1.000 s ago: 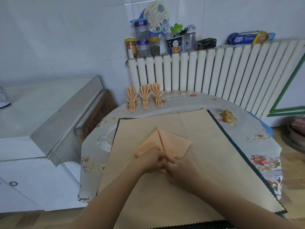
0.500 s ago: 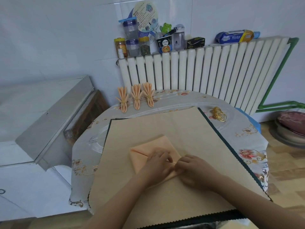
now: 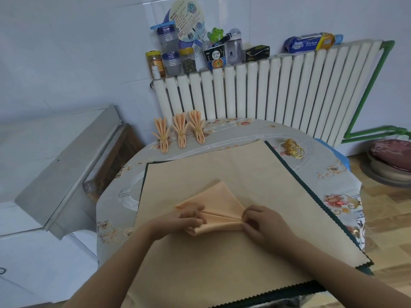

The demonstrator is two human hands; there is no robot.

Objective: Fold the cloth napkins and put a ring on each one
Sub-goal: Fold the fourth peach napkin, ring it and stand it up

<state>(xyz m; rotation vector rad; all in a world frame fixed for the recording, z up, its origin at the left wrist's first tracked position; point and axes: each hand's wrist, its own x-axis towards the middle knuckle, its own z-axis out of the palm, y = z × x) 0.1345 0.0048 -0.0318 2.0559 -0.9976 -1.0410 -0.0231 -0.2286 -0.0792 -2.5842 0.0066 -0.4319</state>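
Observation:
A peach cloth napkin (image 3: 215,202) lies on a large beige cloth (image 3: 222,252) in front of me, with narrow pleats running across its near edge. My left hand (image 3: 189,218) pinches the pleats at their left end. My right hand (image 3: 262,221) pinches them at the right end. Three folded, ringed napkins (image 3: 181,130) lie in a row at the table's far edge. A pile of gold rings (image 3: 293,148) sits at the far right of the table.
The round table (image 3: 333,174) has a floral cover. A white radiator (image 3: 266,90) stands behind it, with jars, bottles and boxes (image 3: 200,54) on top. A grey cabinet (image 3: 55,163) is on the left, a round cushion stool (image 3: 391,158) on the right.
The napkin went from a pointed shape to lying flatter and wider. My hands moved apart from the middle to the two ends of the pleated near edge. The camera shifted.

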